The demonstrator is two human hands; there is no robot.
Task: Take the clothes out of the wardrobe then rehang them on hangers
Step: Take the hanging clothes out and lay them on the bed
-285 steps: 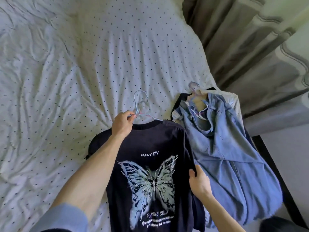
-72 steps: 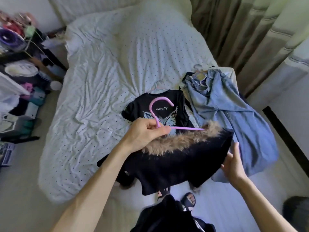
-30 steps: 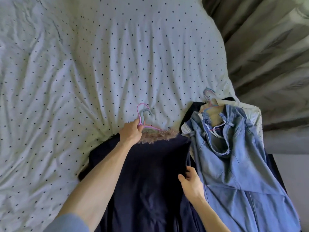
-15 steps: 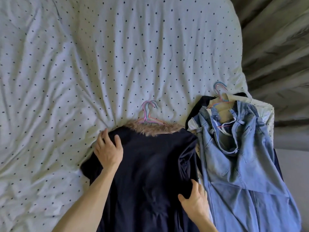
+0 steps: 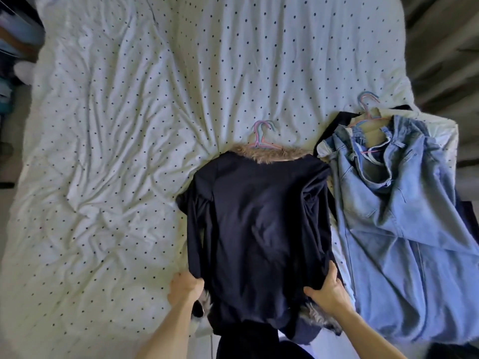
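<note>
A dark navy coat (image 5: 259,224) with a brown fur collar (image 5: 272,154) lies flat on the bed, on a pink hanger (image 5: 260,137) whose hook sticks out above the collar. My left hand (image 5: 185,286) grips the coat's lower left edge near a fur cuff. My right hand (image 5: 328,294) holds the lower right edge, thumb on the fabric. To the right lies a blue denim garment (image 5: 399,224) on its own pink hanger (image 5: 368,110), on top of other hung clothes.
The white dotted bedsheet (image 5: 129,151) is wrinkled and spreads to the left and far side. Grey curtains (image 5: 445,47) hang at the right. Cluttered shelves (image 5: 13,47) show at the far left edge.
Both hands have slid down from the coat's shoulder and side to its lower edge. The view has pulled back a little. The coat lies flatter on the bed.
</note>
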